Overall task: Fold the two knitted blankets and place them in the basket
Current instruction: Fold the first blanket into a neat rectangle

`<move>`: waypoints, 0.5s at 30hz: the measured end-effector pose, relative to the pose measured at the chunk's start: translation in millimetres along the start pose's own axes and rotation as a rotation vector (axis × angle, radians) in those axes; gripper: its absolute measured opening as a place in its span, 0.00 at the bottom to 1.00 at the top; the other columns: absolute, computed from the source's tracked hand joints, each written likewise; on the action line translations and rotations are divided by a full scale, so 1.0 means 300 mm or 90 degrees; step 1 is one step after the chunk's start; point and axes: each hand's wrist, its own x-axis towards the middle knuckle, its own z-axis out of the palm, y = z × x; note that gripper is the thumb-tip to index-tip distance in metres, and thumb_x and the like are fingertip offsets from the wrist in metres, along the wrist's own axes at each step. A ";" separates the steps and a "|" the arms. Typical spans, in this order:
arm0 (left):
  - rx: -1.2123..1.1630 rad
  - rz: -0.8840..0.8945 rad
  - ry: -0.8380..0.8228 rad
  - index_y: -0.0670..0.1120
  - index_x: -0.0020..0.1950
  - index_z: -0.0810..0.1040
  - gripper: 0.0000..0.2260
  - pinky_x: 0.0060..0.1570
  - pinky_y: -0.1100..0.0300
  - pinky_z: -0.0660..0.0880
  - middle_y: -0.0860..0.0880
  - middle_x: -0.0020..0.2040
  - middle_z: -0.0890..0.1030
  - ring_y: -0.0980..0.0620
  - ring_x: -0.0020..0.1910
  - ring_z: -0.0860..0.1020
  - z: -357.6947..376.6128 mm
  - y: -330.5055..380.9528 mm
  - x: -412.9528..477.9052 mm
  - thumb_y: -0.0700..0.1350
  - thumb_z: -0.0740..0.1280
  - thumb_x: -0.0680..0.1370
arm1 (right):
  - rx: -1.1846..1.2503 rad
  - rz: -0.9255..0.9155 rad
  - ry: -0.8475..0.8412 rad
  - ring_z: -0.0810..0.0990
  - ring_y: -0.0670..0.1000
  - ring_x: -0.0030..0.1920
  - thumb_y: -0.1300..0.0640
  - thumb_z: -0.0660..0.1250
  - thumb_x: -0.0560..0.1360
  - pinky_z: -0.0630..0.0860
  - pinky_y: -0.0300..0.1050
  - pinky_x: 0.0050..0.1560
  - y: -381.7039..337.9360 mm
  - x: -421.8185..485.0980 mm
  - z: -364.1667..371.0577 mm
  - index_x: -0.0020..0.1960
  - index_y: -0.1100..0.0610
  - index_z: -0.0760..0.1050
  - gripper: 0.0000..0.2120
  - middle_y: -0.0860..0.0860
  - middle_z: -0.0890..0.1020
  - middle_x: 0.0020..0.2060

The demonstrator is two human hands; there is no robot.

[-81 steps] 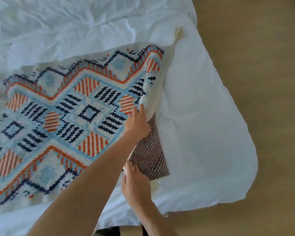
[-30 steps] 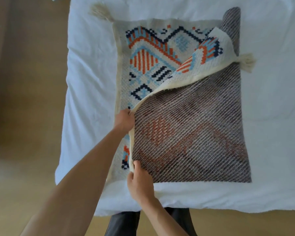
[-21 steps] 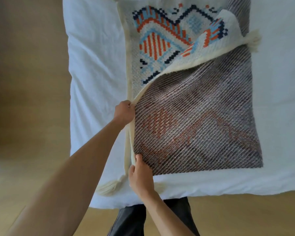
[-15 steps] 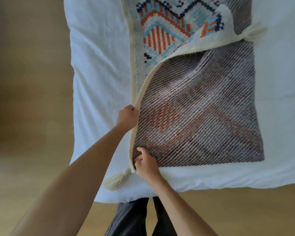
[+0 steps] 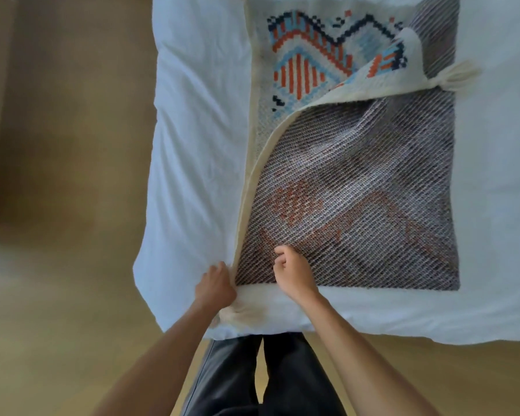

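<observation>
**Near to far.** Dark trousers (image 5: 267,373) stand against the near edge of the bed (image 5: 192,151). The left hand (image 5: 215,285) grips the near left corner of the knitted blanket (image 5: 357,190). Its fingers are curled around the cream border, just above the near tassel (image 5: 240,315), which lies close to the bed's edge. The right hand (image 5: 293,274) rests on the grey reverse of the upper layer with its fingers curled; whether they pinch the knit cannot be told.

The blanket lies on the bed, folded in two, with the upper layer askew. Its left edge runs diagonally and exposes the patterned face beyond. Its far corner is turned back, with the far tassel (image 5: 454,76) lying on the white cover. No basket is visible.

**Likely faults.**
- A tug on the near corner alone would drag the loose upper layer and deepen the ridge across its middle.
- Folding on with the far corner turned back would lock in uneven edges.
- The near edge, so close to the drop, could slide toward the floor (image 5: 57,190).
</observation>
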 end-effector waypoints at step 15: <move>-0.239 0.015 0.116 0.45 0.47 0.73 0.04 0.38 0.59 0.70 0.49 0.46 0.77 0.49 0.42 0.75 -0.155 -0.220 -0.384 0.44 0.62 0.75 | -0.133 -0.012 -0.089 0.76 0.52 0.50 0.59 0.57 0.77 0.72 0.46 0.47 -0.144 -0.288 -0.103 0.57 0.57 0.74 0.11 0.53 0.79 0.53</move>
